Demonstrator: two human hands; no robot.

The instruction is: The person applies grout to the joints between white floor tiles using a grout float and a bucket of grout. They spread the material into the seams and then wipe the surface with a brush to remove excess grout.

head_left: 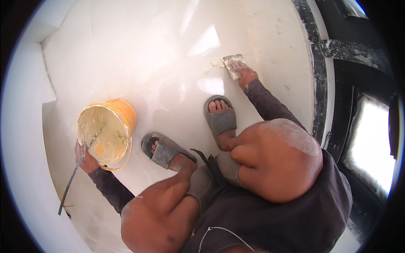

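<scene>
At the left, a yellow-orange bucket leans toward me, its inner wall smeared with pale putty. My left hand is closed on its near rim. A thin dark rod runs out of the bucket past that hand's fingers; whether they grip it too is hard to make out. Farther off to the right, my right hand is closed around a putty-caked scraper, held low against the pale floor. Small putty smears lie just left of the scraper.
My sandalled feet stand on the floor between bucket and scraper, knees bent. A white wall curves along the left. Along the right runs a dark, paint-spattered frame with a bright panel. The bucket's wire handle hangs at its near side.
</scene>
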